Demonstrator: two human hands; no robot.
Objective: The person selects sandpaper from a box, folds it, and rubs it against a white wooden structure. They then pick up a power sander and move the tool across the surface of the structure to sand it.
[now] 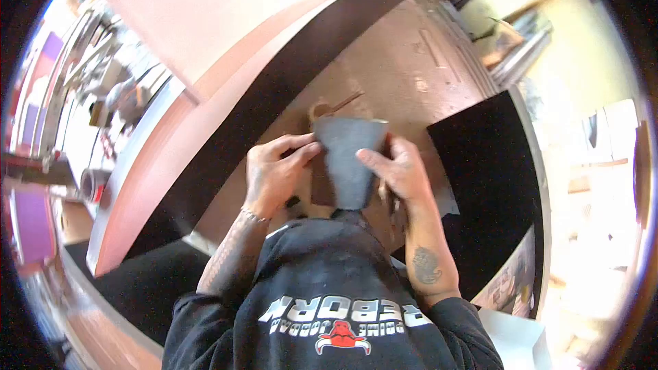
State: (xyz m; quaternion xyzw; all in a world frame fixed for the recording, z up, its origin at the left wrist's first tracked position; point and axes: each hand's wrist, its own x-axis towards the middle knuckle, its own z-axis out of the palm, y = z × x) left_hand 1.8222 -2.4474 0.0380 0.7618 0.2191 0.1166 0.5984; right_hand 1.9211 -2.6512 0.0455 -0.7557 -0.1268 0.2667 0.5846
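Note:
A dark grey, tapered flat piece point(346, 161), wide at the top and narrow toward me, is held up in front of my chest between both hands. At its upper left edge, my left hand point(273, 173) pinches it between thumb and fingers. My right hand point(404, 170) grips the right edge, thumb on the face and the other fingers behind. Just beyond the piece, a thin brown stick point(347, 101) lies beside a tan round thing point(319, 110), partly covered by it.
Under my hands is a brown worktop point(387, 62). A long black strip point(274, 96) curves across it beside large pale pink sheets point(226, 20). To the right lies a black sheet point(490, 171). A white box point(517, 339) stands at the lower right.

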